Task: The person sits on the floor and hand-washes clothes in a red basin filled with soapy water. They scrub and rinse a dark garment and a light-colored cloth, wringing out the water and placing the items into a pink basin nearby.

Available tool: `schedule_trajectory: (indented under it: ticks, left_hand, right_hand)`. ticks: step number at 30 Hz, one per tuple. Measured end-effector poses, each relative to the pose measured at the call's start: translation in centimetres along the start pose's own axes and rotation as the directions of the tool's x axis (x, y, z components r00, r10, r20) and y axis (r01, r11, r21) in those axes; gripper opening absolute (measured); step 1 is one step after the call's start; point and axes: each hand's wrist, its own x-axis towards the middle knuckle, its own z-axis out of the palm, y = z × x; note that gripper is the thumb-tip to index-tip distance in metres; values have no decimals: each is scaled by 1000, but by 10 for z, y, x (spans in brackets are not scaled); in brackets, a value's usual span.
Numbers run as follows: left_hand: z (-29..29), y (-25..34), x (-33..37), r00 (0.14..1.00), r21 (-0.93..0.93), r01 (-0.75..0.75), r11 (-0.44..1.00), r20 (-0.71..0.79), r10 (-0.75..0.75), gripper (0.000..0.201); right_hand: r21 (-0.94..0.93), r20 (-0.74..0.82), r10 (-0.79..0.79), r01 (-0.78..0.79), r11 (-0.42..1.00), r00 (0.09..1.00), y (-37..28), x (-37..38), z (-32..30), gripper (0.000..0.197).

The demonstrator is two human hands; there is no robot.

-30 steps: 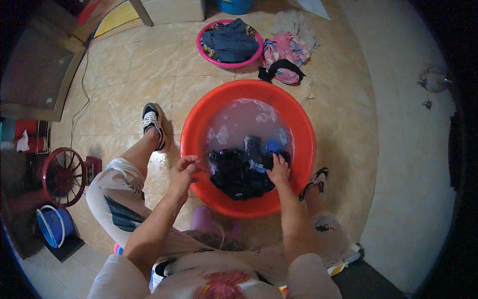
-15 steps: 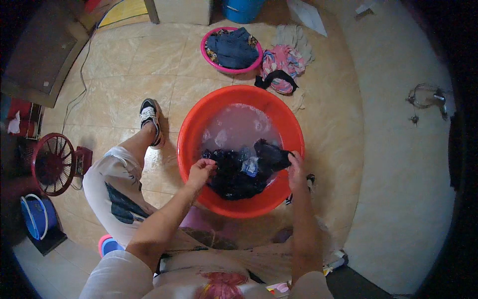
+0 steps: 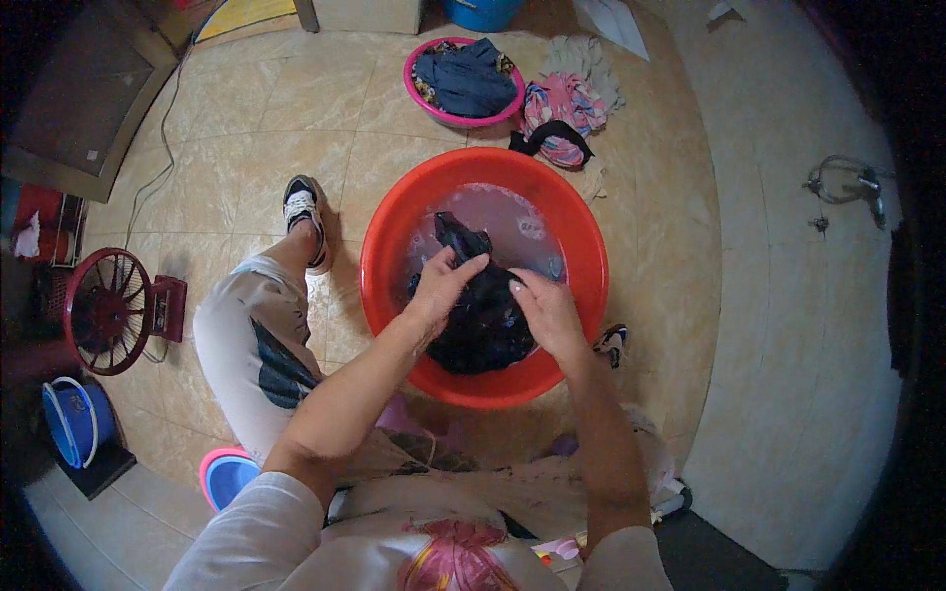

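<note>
A large orange-red basin (image 3: 581,227) stands on the floor in front of me, with cloudy, sudsy water (image 3: 503,212) in it. A wet black garment (image 3: 478,330) lies bunched in its near half; its exact kind does not show. My left hand (image 3: 443,286) grips the cloth on the left, and a fold of it sticks up beyond my fingers. On the right, my right hand (image 3: 547,310) pinches the same cloth between thumb and fingers. Both hands are close together over the basin's middle. The garment's lower part rests in the water.
Beyond the basin sit a pink tub (image 3: 512,108) of dark clothes and a pile of pink patterned cloth (image 3: 567,103). To the left are a dark red fan (image 3: 106,310) and a blue bucket (image 3: 74,424). A tap (image 3: 870,192) is on the right wall.
My hands have come closer together toward the basin's middle, the right one moving left from the rim. The black cloth is gathered between them, and the pale blue patch on it no longer shows.
</note>
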Motion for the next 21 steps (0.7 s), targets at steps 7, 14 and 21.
schedule_trajectory:
  ticks: [7, 14, 21]
  left_hand:
    - [-51, -23, 23, 977, 62, -74, 995, -193, 85, 24]
    - [-70, -13, 26, 947, -236, -93, 967, -320, 13, 21]
    - [-95, -29, 34, 947, -463, 130, 877, -203, -248, 24]
  right_hand:
    - [348, -317, 326, -210, 913, 891, 54, 2, 13, 35]
    - [473, -336, 387, -201, 858, 859, 119, -3, -36, 40]
    - [969, -59, 247, -5, 248, 967, 104, -14, -45, 49]
